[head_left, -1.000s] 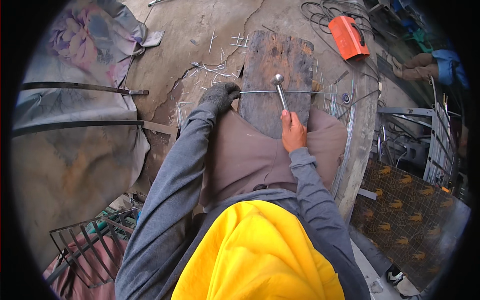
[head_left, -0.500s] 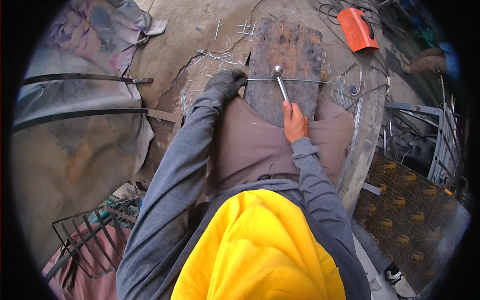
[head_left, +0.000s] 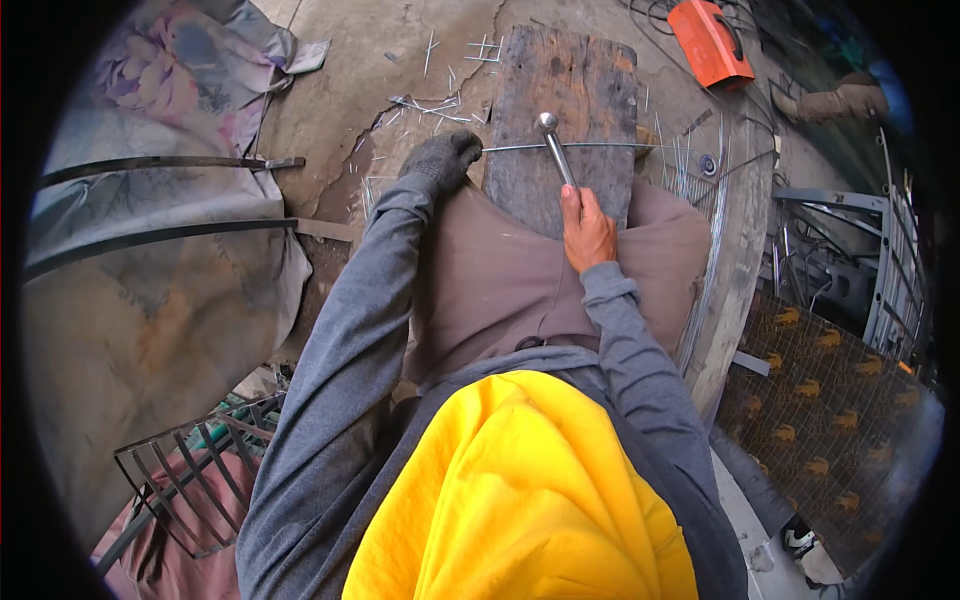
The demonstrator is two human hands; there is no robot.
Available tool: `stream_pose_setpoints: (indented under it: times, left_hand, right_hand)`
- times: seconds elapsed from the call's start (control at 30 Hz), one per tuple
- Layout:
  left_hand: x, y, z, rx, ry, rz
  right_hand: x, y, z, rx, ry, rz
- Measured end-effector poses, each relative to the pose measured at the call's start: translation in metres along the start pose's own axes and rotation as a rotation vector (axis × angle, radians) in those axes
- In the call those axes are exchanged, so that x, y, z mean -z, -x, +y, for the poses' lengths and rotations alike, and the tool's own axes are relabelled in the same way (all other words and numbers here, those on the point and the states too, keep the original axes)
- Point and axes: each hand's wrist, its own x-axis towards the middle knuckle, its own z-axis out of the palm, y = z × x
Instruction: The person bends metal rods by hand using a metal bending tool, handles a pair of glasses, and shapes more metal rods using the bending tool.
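My left hand (head_left: 440, 160), in a dark grey glove, is closed around the left end of a thin metal rod (head_left: 610, 145). The rod lies across a worn wooden plank (head_left: 575, 85), which reaches in between my thighs. My bare right hand (head_left: 590, 230) grips a metal hammer (head_left: 562, 160) by its handle. The hammer's rounded, shiny head is over the plank, just beyond the rod, and its handle crosses above the rod. Whether the hammer touches the rod I cannot tell.
Several short cut rods (head_left: 435, 108) lie scattered left of the plank. Long thin rods (head_left: 712, 270) run along my right side. An orange metal case (head_left: 708, 45) stands at the far right, near cables. A draped cloth (head_left: 160, 290) fills the left, and a patterned board (head_left: 820, 430) the lower right.
The hammer head has moved slightly away from me, past the rod. My left hand keeps its hold on the rod. The whole view has shifted a little.
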Motion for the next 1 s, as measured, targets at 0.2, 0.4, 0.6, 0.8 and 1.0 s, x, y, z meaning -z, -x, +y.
stream_pose_setpoints:
  times: [0.2, 0.4, 0.6, 0.8, 1.0]
  left_hand:
    - [-0.002, -0.003, 0.0, -0.003, 0.014, -0.01]
    - [0.002, -0.007, 0.008, 0.013, 0.119, -0.083]
    - [0.001, -0.009, 0.01, 0.021, 0.138, -0.065]
    - [-0.003, -0.009, 0.013, 0.02, 0.145, -0.019]
    - [-0.002, -0.012, 0.021, 0.058, 0.143, -0.049]
  right_hand:
    - [0.0, -0.011, 0.005, -0.074, 0.053, -0.051]
    - [-0.005, -0.004, 0.005, 0.035, -0.066, -0.004]
    - [-0.005, -0.002, -0.022, 0.137, -0.164, 0.084]
    - [-0.013, -0.01, -0.003, -0.013, 0.019, -0.086]
    - [-0.013, -0.011, 0.007, 0.011, 0.009, -0.032]
